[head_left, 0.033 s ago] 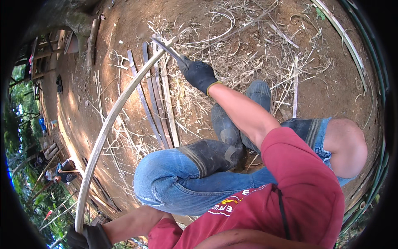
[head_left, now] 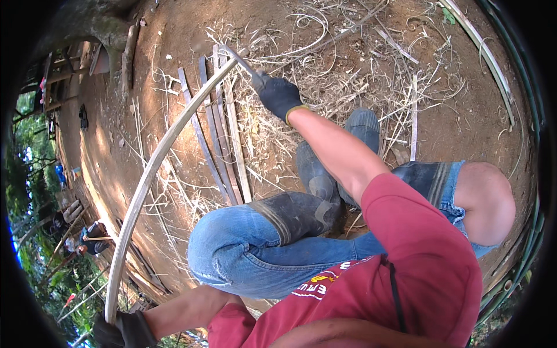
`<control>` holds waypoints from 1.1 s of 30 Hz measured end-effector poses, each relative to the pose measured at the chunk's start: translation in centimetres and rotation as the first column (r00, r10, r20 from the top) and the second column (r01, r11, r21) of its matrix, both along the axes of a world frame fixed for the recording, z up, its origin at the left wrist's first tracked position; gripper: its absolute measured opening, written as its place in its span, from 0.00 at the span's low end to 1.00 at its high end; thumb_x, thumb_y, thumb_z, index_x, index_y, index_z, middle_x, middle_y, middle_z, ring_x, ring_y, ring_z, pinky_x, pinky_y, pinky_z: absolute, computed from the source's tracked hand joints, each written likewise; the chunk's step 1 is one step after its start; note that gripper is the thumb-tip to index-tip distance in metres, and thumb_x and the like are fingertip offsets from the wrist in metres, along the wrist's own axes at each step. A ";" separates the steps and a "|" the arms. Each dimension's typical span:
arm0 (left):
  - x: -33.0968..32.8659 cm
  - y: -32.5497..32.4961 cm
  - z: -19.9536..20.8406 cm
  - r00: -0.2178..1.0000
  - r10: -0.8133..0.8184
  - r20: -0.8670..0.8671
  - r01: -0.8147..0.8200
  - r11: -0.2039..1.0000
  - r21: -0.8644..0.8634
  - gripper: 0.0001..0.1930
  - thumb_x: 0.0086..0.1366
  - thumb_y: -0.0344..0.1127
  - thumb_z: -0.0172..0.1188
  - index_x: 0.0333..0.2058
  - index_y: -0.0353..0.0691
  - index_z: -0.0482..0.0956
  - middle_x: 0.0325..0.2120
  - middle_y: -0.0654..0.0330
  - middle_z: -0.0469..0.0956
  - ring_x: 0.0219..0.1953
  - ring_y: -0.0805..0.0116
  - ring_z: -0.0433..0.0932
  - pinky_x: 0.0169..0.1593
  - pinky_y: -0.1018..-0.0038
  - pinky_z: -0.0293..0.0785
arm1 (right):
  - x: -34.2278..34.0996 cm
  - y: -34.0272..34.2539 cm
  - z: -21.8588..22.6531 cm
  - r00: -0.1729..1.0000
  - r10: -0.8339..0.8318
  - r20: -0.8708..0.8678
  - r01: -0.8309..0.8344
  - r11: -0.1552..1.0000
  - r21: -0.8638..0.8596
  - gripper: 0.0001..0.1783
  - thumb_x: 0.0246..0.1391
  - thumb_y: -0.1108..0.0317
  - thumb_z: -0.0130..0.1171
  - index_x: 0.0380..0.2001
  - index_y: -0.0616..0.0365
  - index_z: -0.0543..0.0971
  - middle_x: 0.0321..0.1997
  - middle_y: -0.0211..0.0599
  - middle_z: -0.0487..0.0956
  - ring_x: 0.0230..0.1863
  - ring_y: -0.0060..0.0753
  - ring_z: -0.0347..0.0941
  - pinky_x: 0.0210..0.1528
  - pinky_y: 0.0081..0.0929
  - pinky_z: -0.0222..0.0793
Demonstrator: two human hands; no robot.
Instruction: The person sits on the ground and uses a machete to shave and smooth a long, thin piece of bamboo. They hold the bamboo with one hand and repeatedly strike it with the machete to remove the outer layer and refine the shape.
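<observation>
My left hand point(head_left: 125, 330), in a dark glove, is closed round the near end of a long pale bamboo strip point(head_left: 152, 165). The strip runs up and away to the right, looking curved in this wide view. Near its far end, my gloved right hand point(head_left: 279, 96) is closed on the handle of a knife point(head_left: 242, 62). Its dark, narrow blade crosses the strip's far end; whether the edge touches it I cannot tell. Several split strips point(head_left: 219, 127) lie on the ground beyond my left knee.
Curly shavings point(head_left: 325, 75) cover the dirt around my rubber boots point(head_left: 316, 165). A long pale strip point(head_left: 478, 43) and green bamboo poles point(head_left: 536, 151) lie along the right side. At the far left, a person point(head_left: 93, 239) is near greenery; a log point(head_left: 130, 55) lies farther back.
My right hand and the knife have shifted slightly away from me, toward the strip's far tip. My left hand keeps its hold.
</observation>
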State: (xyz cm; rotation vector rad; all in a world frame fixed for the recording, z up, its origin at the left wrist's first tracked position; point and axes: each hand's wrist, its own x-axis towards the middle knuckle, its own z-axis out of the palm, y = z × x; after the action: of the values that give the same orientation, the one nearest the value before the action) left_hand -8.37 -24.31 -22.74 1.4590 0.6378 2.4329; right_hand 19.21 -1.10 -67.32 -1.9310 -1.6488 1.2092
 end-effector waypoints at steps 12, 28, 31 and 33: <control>0.1 -1.2 -0.5 0.930 -0.322 -0.177 0.331 0.944 0.018 0.16 0.60 0.50 0.53 0.17 0.50 0.72 0.08 0.74 0.58 0.10 0.80 0.55 0.22 0.79 0.55 | 1.2 1.3 -2.4 0.984 -0.169 -0.053 0.173 0.980 0.097 0.31 0.66 0.41 0.36 0.54 0.50 0.77 0.52 0.49 0.80 0.53 0.56 0.76 0.57 0.48 0.69; 8.0 1.1 -2.4 0.577 -0.751 -0.320 0.814 0.559 0.155 0.12 0.62 0.29 0.55 0.20 0.48 0.80 0.10 0.78 0.62 0.12 0.87 0.62 0.20 0.88 0.54 | 11.3 4.0 -1.1 0.832 -0.441 -0.337 0.555 0.692 0.461 0.20 0.58 0.57 0.62 0.47 0.61 0.79 0.45 0.47 0.79 0.44 0.33 0.76 0.45 0.33 0.73; 8.4 0.9 -2.7 0.670 -0.687 -0.282 0.742 0.630 0.228 0.12 0.62 0.30 0.55 0.22 0.49 0.83 0.10 0.78 0.61 0.12 0.88 0.60 0.19 0.87 0.52 | 8.3 3.3 0.7 0.923 -0.287 -0.256 0.376 0.816 0.439 0.29 0.63 0.54 0.59 0.62 0.57 0.71 0.56 0.49 0.75 0.54 0.35 0.74 0.53 0.31 0.73; 9.0 0.9 -2.8 0.679 -0.682 -0.271 0.734 0.635 0.241 0.11 0.61 0.30 0.55 0.24 0.49 0.86 0.10 0.78 0.61 0.12 0.88 0.59 0.19 0.87 0.50 | 5.7 3.1 2.5 0.973 -0.131 -0.193 0.187 0.931 0.313 0.29 0.64 0.51 0.56 0.62 0.54 0.71 0.59 0.46 0.74 0.61 0.40 0.71 0.57 0.33 0.71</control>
State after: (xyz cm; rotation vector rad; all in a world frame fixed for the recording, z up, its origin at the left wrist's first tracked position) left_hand 0.59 -23.45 -25.49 1.6160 -0.3395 1.8312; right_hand 24.89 1.96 -64.82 -1.6702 -1.4669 0.9363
